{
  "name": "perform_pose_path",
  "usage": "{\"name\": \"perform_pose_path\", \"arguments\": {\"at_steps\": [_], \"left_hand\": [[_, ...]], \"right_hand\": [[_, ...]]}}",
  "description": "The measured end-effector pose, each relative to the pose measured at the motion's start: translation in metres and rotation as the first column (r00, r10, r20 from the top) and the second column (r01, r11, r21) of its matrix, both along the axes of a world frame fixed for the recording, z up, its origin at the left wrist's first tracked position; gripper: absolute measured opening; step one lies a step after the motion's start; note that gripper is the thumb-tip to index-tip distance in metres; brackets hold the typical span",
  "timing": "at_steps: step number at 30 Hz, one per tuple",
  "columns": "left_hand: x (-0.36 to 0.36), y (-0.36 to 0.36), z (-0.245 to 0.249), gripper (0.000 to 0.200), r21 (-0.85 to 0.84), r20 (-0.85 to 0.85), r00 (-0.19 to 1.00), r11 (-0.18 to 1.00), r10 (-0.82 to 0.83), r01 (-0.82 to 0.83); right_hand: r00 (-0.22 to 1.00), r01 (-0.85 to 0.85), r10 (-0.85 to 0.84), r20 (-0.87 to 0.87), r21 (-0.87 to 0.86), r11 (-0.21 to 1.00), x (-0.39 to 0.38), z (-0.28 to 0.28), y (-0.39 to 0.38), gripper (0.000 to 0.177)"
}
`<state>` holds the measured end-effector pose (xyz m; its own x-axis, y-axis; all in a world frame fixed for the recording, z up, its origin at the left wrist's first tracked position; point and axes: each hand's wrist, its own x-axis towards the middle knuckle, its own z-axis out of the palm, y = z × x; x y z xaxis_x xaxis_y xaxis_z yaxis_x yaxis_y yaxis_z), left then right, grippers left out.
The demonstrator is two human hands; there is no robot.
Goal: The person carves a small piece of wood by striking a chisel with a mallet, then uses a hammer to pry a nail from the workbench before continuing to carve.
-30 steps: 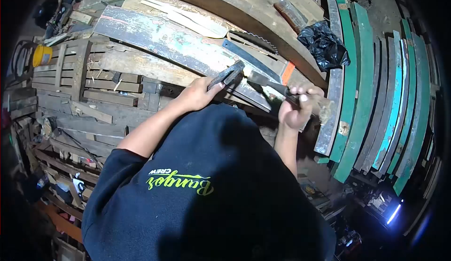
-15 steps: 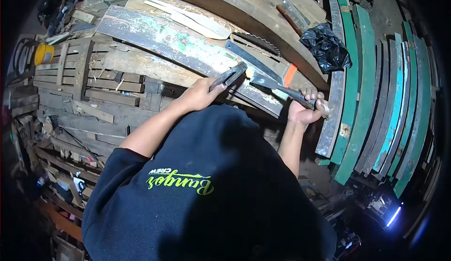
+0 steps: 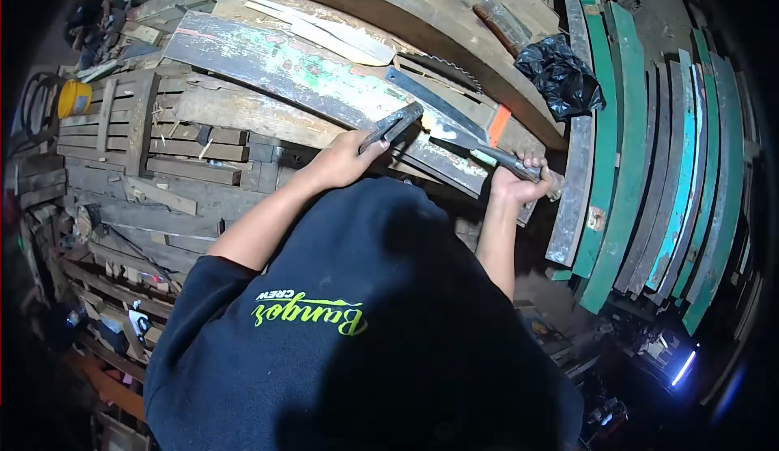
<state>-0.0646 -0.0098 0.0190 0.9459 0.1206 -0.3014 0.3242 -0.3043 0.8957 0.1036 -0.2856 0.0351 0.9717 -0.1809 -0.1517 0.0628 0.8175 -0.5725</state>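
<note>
A worn board point(image 3: 268, 62) with patchy green and white paint runs diagonally across the work area. My left hand point(image 3: 347, 161) is closed around a dark metal tool point(image 3: 393, 125), its far end resting over the board's near side. On the right, my right hand point(image 3: 518, 185) grips the handle end of a long dark tool point(image 3: 505, 161). That tool's narrower end points left, towards a small bright yellowish spot on the board, close to the left-hand tool. Just beyond lies a flat blue-grey blade point(image 3: 434, 102) with an orange end point(image 3: 499, 125).
Behind the board stands a thick curved beam point(image 3: 422, 25). A black plastic bag point(image 3: 560, 74) and a bottle point(image 3: 501, 25) lie at the upper right. Green planks point(image 3: 621, 167) line the right side. A yellow bucket point(image 3: 75, 98) sits at the far left, beside stacked timber point(image 3: 195, 167).
My right hand has shifted slightly left, and the blade of its tool has turned and now looks thinner and darker. My left hand's tool has tilted a little.
</note>
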Motion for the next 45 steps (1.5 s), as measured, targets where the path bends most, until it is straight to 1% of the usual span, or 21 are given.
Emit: {"name": "perform_pose_path", "arguments": {"at_steps": [2,4,6,8,10,12,14,16,17,20,21,22,23,24,26,28,30,31,32,36,45], "left_hand": [[-0.003,0.000,-0.004,0.039,0.034,0.039,0.999,0.999,-0.004,0.002],[-0.003,0.000,-0.008,0.040,0.046,0.052,0.998,0.999,-0.020,0.018],[-0.002,-0.001,-0.006,0.040,0.048,0.047,0.999,0.999,-0.022,0.020],[-0.002,0.000,-0.005,0.040,0.049,0.040,0.999,0.999,-0.014,0.012],[-0.003,-0.001,-0.004,0.039,0.051,0.037,0.999,0.999,-0.014,0.012],[-0.002,-0.001,0.000,0.039,0.053,-0.002,1.000,0.998,-0.021,0.021],[-0.002,0.000,-0.001,0.039,0.058,-0.036,0.999,0.998,-0.026,0.028],[-0.002,-0.001,-0.007,0.040,0.055,-0.015,1.000,0.998,-0.016,0.017],[-0.002,-0.001,-0.008,0.040,0.055,-0.010,1.000,0.998,-0.016,0.017],[-0.003,0.001,-0.008,0.040,0.053,0.092,0.996,0.999,-0.016,0.011],[-0.002,0.001,-0.008,0.040,0.042,0.035,0.999,0.999,-0.024,0.023],[-0.001,0.001,-0.007,0.040,0.029,-0.022,0.999,0.999,-0.036,0.037],[-0.001,0.000,-0.005,0.040,0.030,-0.023,0.999,0.999,-0.042,0.043],[-0.001,0.000,-0.004,0.040,0.036,-0.026,0.999,0.999,-0.038,0.039],[-0.001,0.001,0.001,0.039,0.045,-0.028,0.999,0.998,-0.033,0.035],[-0.001,0.000,0.005,0.039,0.055,0.001,1.000,0.998,-0.020,0.020],[-0.002,-0.001,-0.002,0.038,0.051,0.015,1.000,0.999,-0.010,0.009],[-0.002,-0.001,-0.004,0.038,0.047,0.029,1.000,0.999,-0.002,0.001],[-0.003,-0.001,-0.006,0.038,0.048,0.028,1.000,0.999,0.002,-0.003],[-0.002,0.000,0.001,0.039,0.043,-0.014,1.000,0.999,-0.012,0.012],[-0.002,0.000,-0.001,0.038,0.074,-0.010,1.000,0.997,-0.024,0.025]], "right_hand": [[1.000,-0.022,0.022,0.008,0.029,0.999,-0.004,0.001,-0.003,0.010],[0.979,-0.132,0.138,0.146,-0.050,0.990,-0.011,0.024,0.008,0.010],[0.921,-0.138,0.220,0.320,-0.260,0.956,-0.023,0.041,0.025,0.016],[0.807,-0.127,0.370,0.460,-0.477,0.870,-0.041,0.060,0.047,0.019],[0.697,-0.140,0.499,0.515,-0.585,0.799,-0.049,0.061,0.054,0.023],[0.717,-0.171,0.450,0.532,-0.492,0.854,-0.040,0.053,0.050,0.021],[0.895,-0.145,0.260,0.363,-0.315,0.938,-0.023,0.047,0.035,0.017],[0.972,-0.160,0.166,0.169,-0.045,0.986,-0.005,0.028,0.014,0.014],[0.992,-0.095,0.098,0.082,-0.037,0.995,-0.002,0.017,0.007,0.012],[0.989,-0.118,0.114,0.094,0.033,0.992,-0.006,0.011,0.002,0.011],[0.989,-0.115,0.112,0.092,0.032,0.993,-0.010,0.017,0.005,0.011],[0.971,-0.150,0.159,0.176,-0.062,0.987,-0.016,0.028,0.013,0.010],[0.944,-0.174,0.210,0.254,-0.158,0.972,-0.021,0.038,0.020,0.011],[0.945,-0.170,0.205,0.254,-0.155,0.973,-0.025,0.045,0.025,0.011],[0.827,-0.277,0.390,0.405,-0.312,0.909,-0.031,0.057,0.036,0.016],[0.795,-0.337,0.443,0.414,-0.306,0.890,-0.039,0.071,0.043,0.019],[0.785,-0.434,0.459,0.417,-0.158,0.887,-0.045,0.085,0.048,0.015],[0.754,-0.448,0.473,0.456,-0.170,0.878,-0.043,0.090,0.049,0.015],[0.727,-0.426,0.473,0.498,-0.214,0.879,-0.041,0.092,0.048,0.015],[0.693,-0.142,0.440,0.570,-0.491,0.860,-0.035,0.095,0.053,0.020],[0.761,-0.127,0.405,0.506,-0.496,0.859,-0.028,0.063,0.069,0.021]]}}
